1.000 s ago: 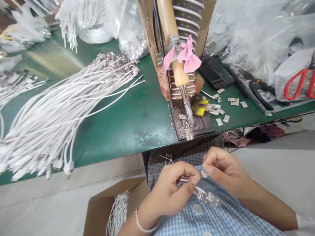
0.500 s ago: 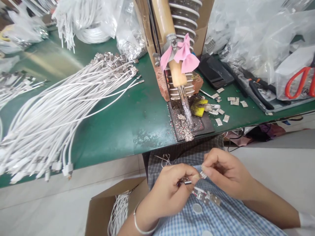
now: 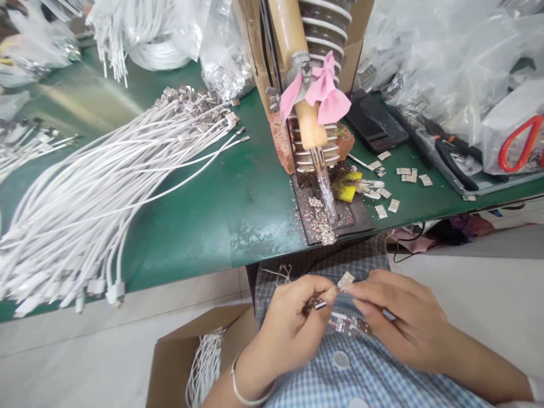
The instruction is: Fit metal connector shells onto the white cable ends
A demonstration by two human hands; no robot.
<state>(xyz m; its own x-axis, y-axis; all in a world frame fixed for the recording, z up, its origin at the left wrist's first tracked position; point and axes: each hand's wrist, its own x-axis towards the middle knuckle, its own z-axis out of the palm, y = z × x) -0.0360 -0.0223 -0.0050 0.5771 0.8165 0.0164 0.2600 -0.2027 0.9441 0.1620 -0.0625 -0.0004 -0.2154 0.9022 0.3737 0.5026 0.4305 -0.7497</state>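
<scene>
Right hand [image 3: 403, 328] has flattened, metal shell [image 3: 345, 279] now raised beside left hand [image 3: 293, 326].

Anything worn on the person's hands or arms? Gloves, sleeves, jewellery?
No gloves: left hand and right hand are bare. A thin pale bangle circles the left wrist. A white sleeve edge shows far up the right forearm.

Nothing readable here tbh: the pale band [image 3: 300, 56] on the soldering iron handle [image 3: 291, 25] has tiny print, but it's way too blurry.
</scene>
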